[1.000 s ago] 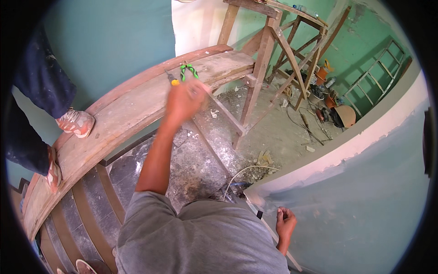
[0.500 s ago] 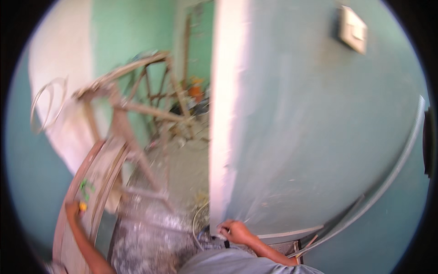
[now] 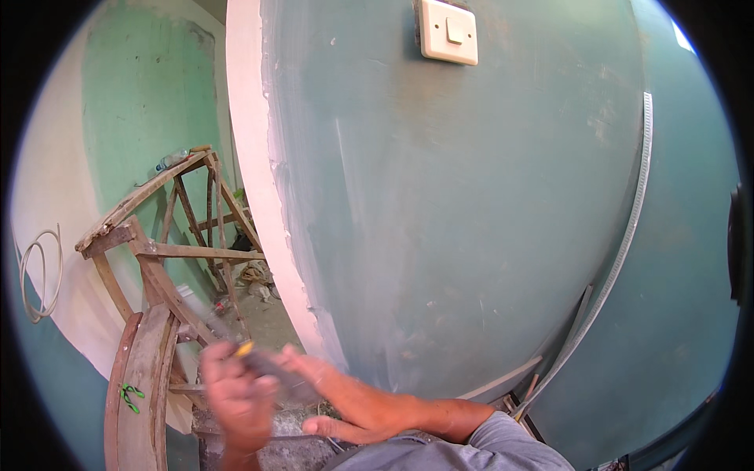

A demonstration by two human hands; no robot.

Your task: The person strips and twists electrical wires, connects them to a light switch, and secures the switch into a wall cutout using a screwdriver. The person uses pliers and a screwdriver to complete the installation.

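My left hand [image 3: 238, 396] is raised at the lower left of centre, its fingers closed around a slim tool with a yellow-and-dark handle [image 3: 246, 348]. Motion smears the tool, so its exact kind is unclear. Close on its right is my right hand [image 3: 353, 400], with thumb and fingers apart; its fingertips lie near the dark part of the tool, and whether they touch it cannot be seen. A small tool with green handles [image 3: 131, 397], looking like pliers, lies on the wooden plank [image 3: 145, 369] at the left.
A blue-green wall [image 3: 471, 220] with a white switch [image 3: 448, 31] rises ahead, edged by a pale wall end [image 3: 259, 173]. A wooden trestle [image 3: 169, 259] stands at the left, near a cable coil [image 3: 41, 275]. A long pale strip [image 3: 628, 228] leans at the right.
My left hand has lifted off the plank and moved right with the tool. My right hand has left the wall's lower edge and come beside it. The view has turned right.
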